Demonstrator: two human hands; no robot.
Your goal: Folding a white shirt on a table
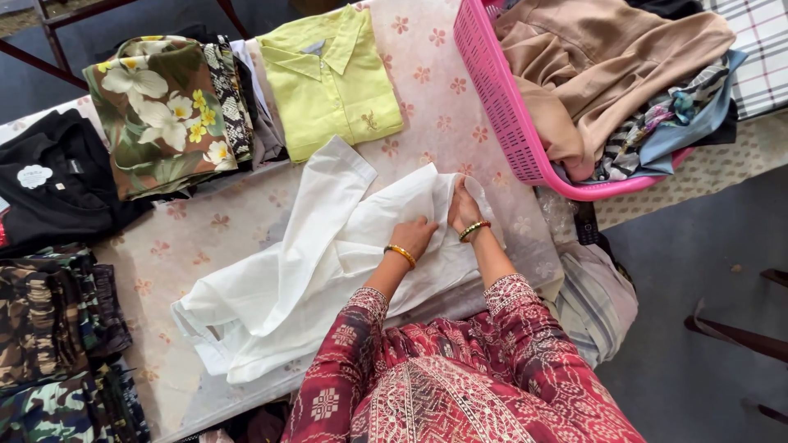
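White cotton-like shirt point(328, 254), spread crumpled across middle of table point(246, 217) under floral plastic cover, one sleeve stretched up toward lime-green folded shirt point(332, 78). Left hand point(414, 236) pressed flat on white cloth, fingers loose, gold bangle at wrist. Right hand point(465, 209) pinched around raised fold of same shirt, beaded bracelet at wrist. Both arms in red patterned sleeves. Just left of lime-green shirt, folded floral shirt point(160, 111) atop small stack. Black folded garment point(53, 180) at far left edge. Camouflage clothes point(49, 320) piled at lower left. Pink plastic basket point(501, 107) at upper right, heaped with tan garment point(607, 57) and mixed fabrics, near right hand but apart from it.
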